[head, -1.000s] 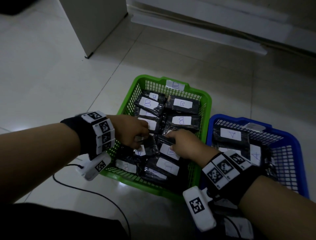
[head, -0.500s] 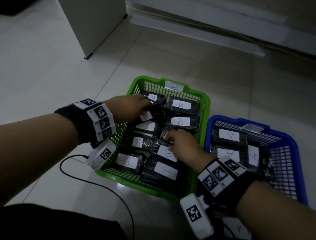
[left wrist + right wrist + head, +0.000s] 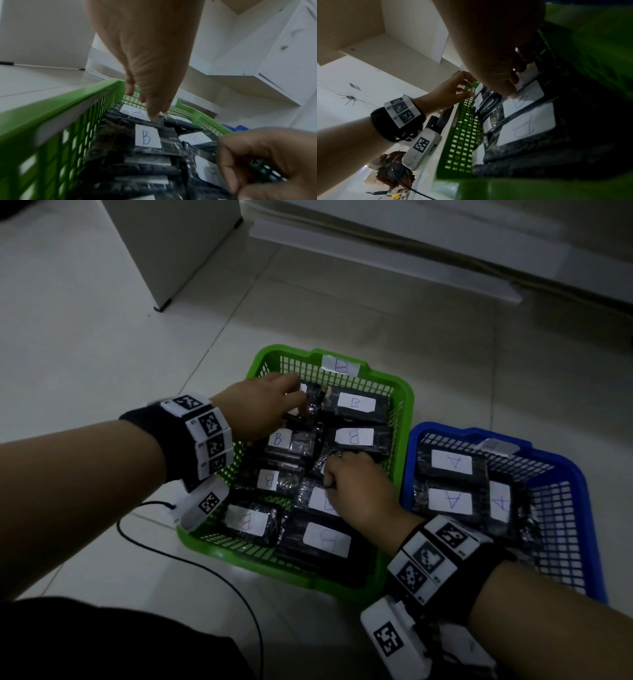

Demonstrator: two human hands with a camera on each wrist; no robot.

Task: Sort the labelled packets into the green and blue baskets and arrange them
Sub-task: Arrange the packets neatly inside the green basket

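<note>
While both hands (image 3: 260, 409) (image 3: 356, 491) touch them with curled fingers, black B-labelled packets (image 3: 354, 405) fill the green basket (image 3: 407, 398).

Head view looks down from above; both wrist views sit close, sharing the green basket (image 3: 404, 405).

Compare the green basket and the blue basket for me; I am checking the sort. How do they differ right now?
The green basket holds packets labelled B, the blue basket packets labelled A. The green basket looks nearly full across its floor, while the blue basket shows three labels and bare mesh on its right side. The left hand and right hand are in the green basket, neither in the blue. Both are mesh-walled, tagged on the far rim.
</note>
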